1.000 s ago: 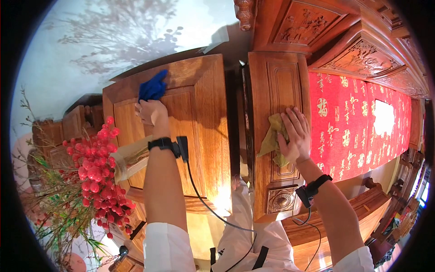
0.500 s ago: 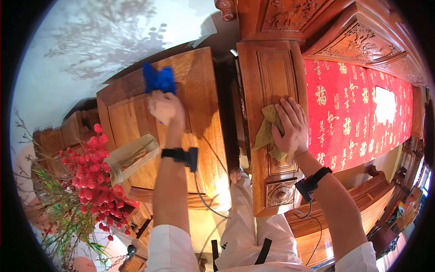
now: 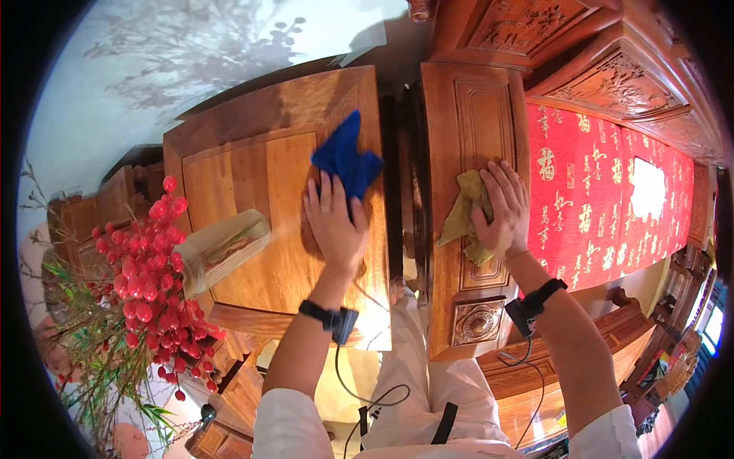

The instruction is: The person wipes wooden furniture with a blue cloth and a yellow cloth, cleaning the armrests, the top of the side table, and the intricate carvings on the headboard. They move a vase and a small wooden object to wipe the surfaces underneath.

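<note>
My left hand (image 3: 335,229) lies flat with fingers spread on the wooden tabletop (image 3: 229,168). Its fingertips meet the lower edge of a crumpled blue cloth (image 3: 350,162); how much cloth is under them is hidden. On the long wooden armrest (image 3: 480,107), my right hand (image 3: 503,210) rests with its fingers stretched out and apart. An olive-green cloth (image 3: 461,214) lies against the thumb side of that hand, partly covered by it. Both wrists wear black bands with cabled devices.
A clear-wrapped package (image 3: 229,249) stands at the table's left, beside red artificial berries (image 3: 149,283). Red cushions (image 3: 589,206) with gold characters cover the carved bench at right. A narrow gap separates table and armrest; a black cable (image 3: 359,398) hangs near my legs.
My left hand has moved right and nearer to me across the tabletop, opening from a closed shape to flat. The blue cloth moved right with it. My right hand stays on the armrest.
</note>
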Available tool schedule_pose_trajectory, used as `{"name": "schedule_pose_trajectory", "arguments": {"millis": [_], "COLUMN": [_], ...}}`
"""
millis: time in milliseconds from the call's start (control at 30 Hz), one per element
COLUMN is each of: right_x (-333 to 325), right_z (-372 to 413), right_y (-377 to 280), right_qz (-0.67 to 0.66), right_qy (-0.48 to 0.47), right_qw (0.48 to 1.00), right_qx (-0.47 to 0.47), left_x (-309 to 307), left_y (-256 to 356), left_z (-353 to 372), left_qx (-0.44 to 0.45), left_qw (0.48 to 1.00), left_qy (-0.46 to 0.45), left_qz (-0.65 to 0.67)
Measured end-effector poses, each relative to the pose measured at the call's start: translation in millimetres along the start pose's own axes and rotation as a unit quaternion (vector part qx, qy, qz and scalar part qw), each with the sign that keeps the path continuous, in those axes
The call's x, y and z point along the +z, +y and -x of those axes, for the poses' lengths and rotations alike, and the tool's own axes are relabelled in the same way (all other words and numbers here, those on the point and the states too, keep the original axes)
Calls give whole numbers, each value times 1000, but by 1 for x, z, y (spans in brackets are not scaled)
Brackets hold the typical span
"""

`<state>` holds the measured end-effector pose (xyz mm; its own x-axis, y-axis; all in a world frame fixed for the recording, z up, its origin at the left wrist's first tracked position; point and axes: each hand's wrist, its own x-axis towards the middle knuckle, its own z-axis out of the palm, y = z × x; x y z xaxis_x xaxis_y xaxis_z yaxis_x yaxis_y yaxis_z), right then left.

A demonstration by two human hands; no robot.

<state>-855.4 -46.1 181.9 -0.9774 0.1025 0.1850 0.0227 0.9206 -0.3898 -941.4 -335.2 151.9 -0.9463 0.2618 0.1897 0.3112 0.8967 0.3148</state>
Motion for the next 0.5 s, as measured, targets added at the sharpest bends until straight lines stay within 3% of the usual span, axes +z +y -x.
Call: {"name": "schedule_pose_trajectory", "arguments": {"millis": [133, 200, 333, 500], "right_x": [-2, -2, -2, -6], "right_z": [3, -1, 2, -2], "right_y": [-4, -4, -1, -2], "right_qz": [2, -2, 8, -25], "right_qy": [-7, -8, 1, -4], "right_qw": [1000, 1000, 1000, 1000], "right_qx": [10, 11, 4, 8], "left_x": [-4, 13, 42, 58], "left_y": [18, 21, 18, 17], "left_z": [-18, -82, -169, -188], "left_qx": [54, 108, 129, 125], "left_qw": [996, 994, 990, 990], "left_qy": [-65, -14, 12, 26], "left_qz": [-10, -7, -58, -66]}}
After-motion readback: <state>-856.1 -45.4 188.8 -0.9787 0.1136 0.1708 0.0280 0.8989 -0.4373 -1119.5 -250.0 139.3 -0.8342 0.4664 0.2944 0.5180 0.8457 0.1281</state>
